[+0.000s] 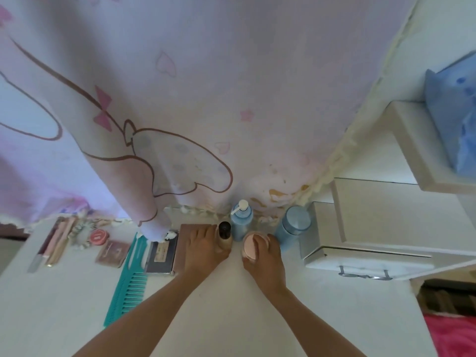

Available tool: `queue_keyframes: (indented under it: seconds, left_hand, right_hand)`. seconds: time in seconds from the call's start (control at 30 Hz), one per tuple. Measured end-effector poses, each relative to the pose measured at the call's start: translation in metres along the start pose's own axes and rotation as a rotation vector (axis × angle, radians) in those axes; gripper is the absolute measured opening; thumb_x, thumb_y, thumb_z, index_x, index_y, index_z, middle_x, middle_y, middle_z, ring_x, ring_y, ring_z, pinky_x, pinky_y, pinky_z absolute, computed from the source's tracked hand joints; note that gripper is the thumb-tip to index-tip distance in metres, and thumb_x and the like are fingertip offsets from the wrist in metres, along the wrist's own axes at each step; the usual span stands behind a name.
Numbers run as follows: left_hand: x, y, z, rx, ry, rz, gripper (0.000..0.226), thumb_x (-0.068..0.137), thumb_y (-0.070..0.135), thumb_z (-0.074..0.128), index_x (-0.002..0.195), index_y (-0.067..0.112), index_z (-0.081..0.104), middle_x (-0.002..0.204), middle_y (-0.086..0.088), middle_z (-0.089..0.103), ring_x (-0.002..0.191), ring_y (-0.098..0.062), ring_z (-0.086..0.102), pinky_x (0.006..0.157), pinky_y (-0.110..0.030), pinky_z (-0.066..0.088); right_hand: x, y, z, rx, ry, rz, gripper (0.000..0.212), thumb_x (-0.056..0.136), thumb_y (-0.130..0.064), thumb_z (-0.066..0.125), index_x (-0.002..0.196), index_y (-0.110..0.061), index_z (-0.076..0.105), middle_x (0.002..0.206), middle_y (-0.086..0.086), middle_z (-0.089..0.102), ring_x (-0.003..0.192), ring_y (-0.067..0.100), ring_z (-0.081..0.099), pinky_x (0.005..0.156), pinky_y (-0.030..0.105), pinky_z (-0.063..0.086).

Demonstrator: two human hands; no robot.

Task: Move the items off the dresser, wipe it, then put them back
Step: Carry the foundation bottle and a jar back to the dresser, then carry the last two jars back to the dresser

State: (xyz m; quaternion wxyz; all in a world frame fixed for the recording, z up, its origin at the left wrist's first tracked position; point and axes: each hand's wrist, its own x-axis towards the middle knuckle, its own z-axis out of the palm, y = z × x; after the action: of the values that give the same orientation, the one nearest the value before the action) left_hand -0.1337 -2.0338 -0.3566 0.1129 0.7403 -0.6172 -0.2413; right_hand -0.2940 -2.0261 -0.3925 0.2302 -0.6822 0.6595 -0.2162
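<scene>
A: Dresser, white flat top, fills the lower view. Toiletries sit in a row along its far edge. What's behind?

B: Pale pink cartoon-print curtain, hem touching the far edge. White drawer box with a metal handle at the right end.

A: Long items?

B: Teal plastic wide-tooth comb lies flat, left of centre, handle end toward the curtain. Just beside it is a dark palette in a clear case, then a flat brown rectangular palette.

A: Grips?

B: Left grip lies over the brown palette, curled round a beige bottle with a black cap. Bottle is upright; cannot tell if it is lifted. Right grip is curled round a round peach-pink powder puff, fingers over the far edge, thumb at the near edge.

A: Beyond them?

B: Light blue pump bottle, upright against the hem. Light blue lidded jar, just beside the right grip, near the drawer box.

A: Far left?

B: Pink tubes, small brown compact, small round red tin. Labels too blurred to read.
</scene>
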Motion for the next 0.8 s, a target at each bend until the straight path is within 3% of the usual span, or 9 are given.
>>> queue_keyframes:
  seconds: [0.1,0.17,0.27,0.53,0.63,0.8]
  left_hand:
    - [-0.012,-0.007,-0.004,0.013,-0.008,-0.016,0.062,0.082,0.047,0.056,0.131,0.013,0.041,0.132,-0.006,0.046,0.124,-0.024,0.037,0.1,-0.029,0.031]
    - [-0.02,-0.012,-0.008,-0.011,0.027,-0.043,0.059,0.085,0.04,0.058,0.132,0.01,0.039,0.134,-0.007,0.042,0.127,-0.024,0.033,0.101,-0.029,0.03]
    - [-0.036,-0.023,-0.016,-0.039,0.083,-0.083,0.05,0.086,0.037,0.057,0.125,0.007,0.044,0.13,-0.01,0.046,0.12,-0.026,0.038,0.097,-0.032,0.033]
    - [-0.1,-0.088,-0.053,-0.189,0.3,-0.223,0.055,0.087,0.032,0.059,0.135,0.014,0.04,0.134,-0.006,0.048,0.123,-0.023,0.038,0.102,-0.032,0.033]
    - [-0.146,-0.132,-0.077,-0.221,0.378,-0.312,0.056,0.088,0.033,0.056,0.137,0.013,0.038,0.138,-0.007,0.045,0.127,-0.023,0.035,0.103,-0.032,0.034]
    - [-0.262,-0.23,-0.117,-0.273,0.542,-0.5,0.052,0.089,0.028,0.057,0.135,0.011,0.041,0.137,-0.009,0.045,0.13,-0.025,0.032,0.106,-0.034,0.03]
  right_hand:
    - [-0.005,0.003,0.003,-0.222,0.088,-0.128,0.077,0.045,-0.034,0.088,0.108,-0.021,0.045,0.115,0.018,0.058,0.099,0.034,0.061,0.073,0.034,0.054]
    - [-0.01,-0.002,0.004,-0.32,0.158,-0.198,0.079,0.038,-0.033,0.089,0.102,-0.02,0.044,0.109,0.018,0.062,0.1,0.033,0.056,0.071,0.035,0.055]
    - [-0.018,-0.015,0.007,-0.371,0.195,-0.247,0.073,0.039,-0.029,0.088,0.102,-0.017,0.052,0.111,0.019,0.061,0.109,0.032,0.04,0.075,0.042,0.054]
    - [-0.045,-0.082,0.033,-0.358,0.208,-0.432,0.072,0.04,-0.021,0.087,0.104,-0.018,0.055,0.11,0.022,0.062,0.111,0.032,0.037,0.078,0.052,0.05]
    - [-0.068,-0.129,0.053,-0.386,0.163,-0.549,0.06,0.043,-0.026,0.082,0.099,-0.018,0.063,0.108,0.018,0.064,0.107,0.03,0.043,0.076,0.046,0.052]
    - [-0.14,-0.228,0.099,-0.378,0.034,-0.78,0.06,0.038,-0.025,0.09,0.093,-0.015,0.069,0.101,0.017,0.065,0.091,0.034,0.066,0.07,0.044,0.054]
